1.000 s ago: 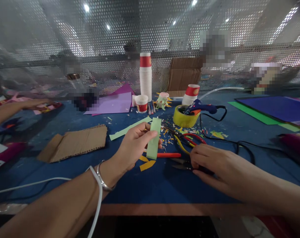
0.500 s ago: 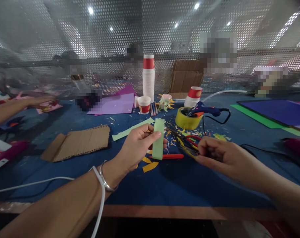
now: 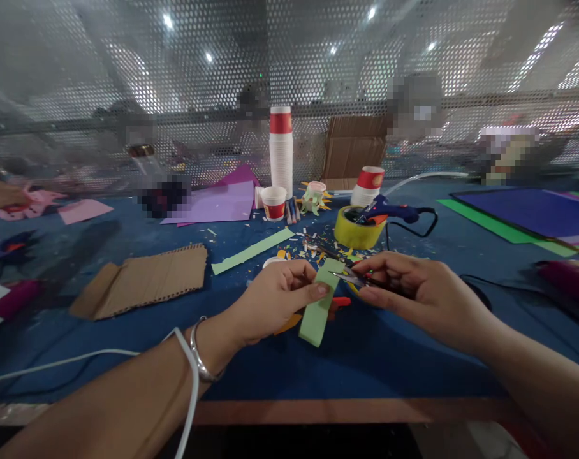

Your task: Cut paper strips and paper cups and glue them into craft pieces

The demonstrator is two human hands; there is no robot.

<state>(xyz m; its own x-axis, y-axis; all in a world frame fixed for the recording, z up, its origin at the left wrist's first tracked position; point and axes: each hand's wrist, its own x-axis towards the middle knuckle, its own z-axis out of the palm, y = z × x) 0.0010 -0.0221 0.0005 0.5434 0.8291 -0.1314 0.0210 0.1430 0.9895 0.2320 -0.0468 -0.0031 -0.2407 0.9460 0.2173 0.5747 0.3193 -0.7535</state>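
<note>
My left hand (image 3: 282, 296) pinches a pale green paper strip (image 3: 317, 312) between thumb and fingers. The strip tilts, its lower end hanging over the blue table. In my right hand (image 3: 414, 284) is a pair of scissors (image 3: 349, 278), fingers wrapped round the handles. The blades reach the strip's right edge near its upper end; I cannot tell whether they have cut into it. Beneath the strip, a red pen-like stick (image 3: 342, 301) and an orange paper scrap (image 3: 287, 324) are partly covered. Another green strip (image 3: 254, 250) lies just beyond my left hand.
Corrugated cardboard (image 3: 148, 280) lies left. Paper scraps, yellow tape (image 3: 357, 233) and a blue glue gun (image 3: 397, 210) are beyond my hands. Stacked paper cups (image 3: 280, 159) stand at the back. A white cable (image 3: 191, 376) crosses my left forearm. Another person's hand (image 3: 0, 194) is far left.
My right hand has moved left and lifted scissors to the strip. My left hand has tilted the strip, its top leaning right. The other person's arm has drawn back leftward.
</note>
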